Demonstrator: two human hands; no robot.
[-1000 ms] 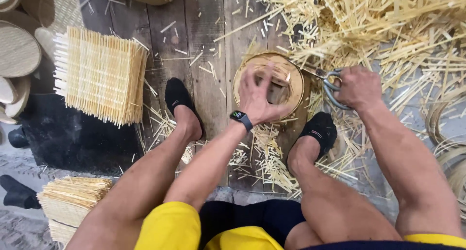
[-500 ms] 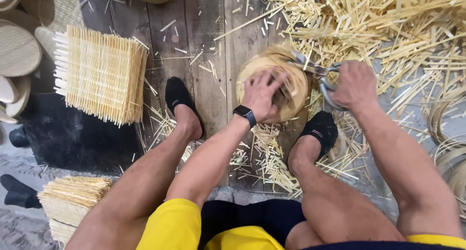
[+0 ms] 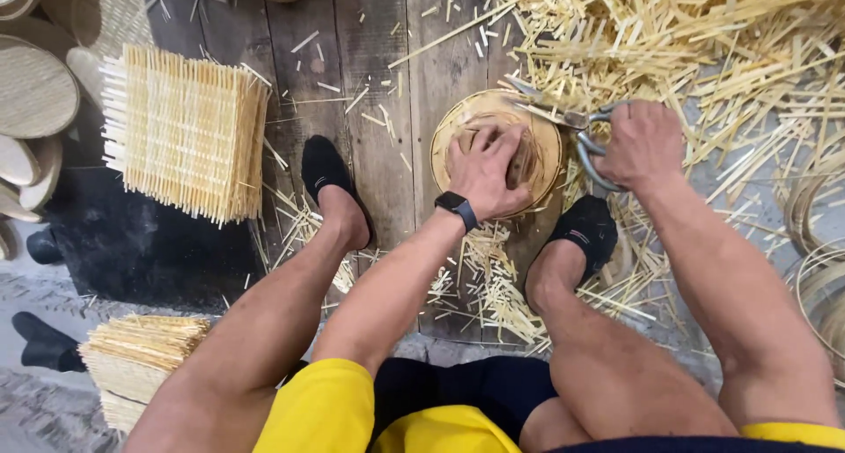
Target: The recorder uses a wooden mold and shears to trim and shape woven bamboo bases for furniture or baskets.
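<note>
We trim the round woven disc (image 3: 497,149) with shears (image 3: 563,123).
Left hand (image 3: 488,176) fingers spread, pressing flat; right hand (image 3: 642,145) fist-closed on handles; best keep blades tight along the rim.

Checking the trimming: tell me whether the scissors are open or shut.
Open: the scissors' blades spread apart over the round woven piece's rim, handles in the right hand.

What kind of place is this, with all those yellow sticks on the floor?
Probably a bamboo-weaving workshop. The left hand presses a round woven piece, the right hand holds scissors, cut strips litter the plank floor, and woven square mats sit stacked nearby.
</note>
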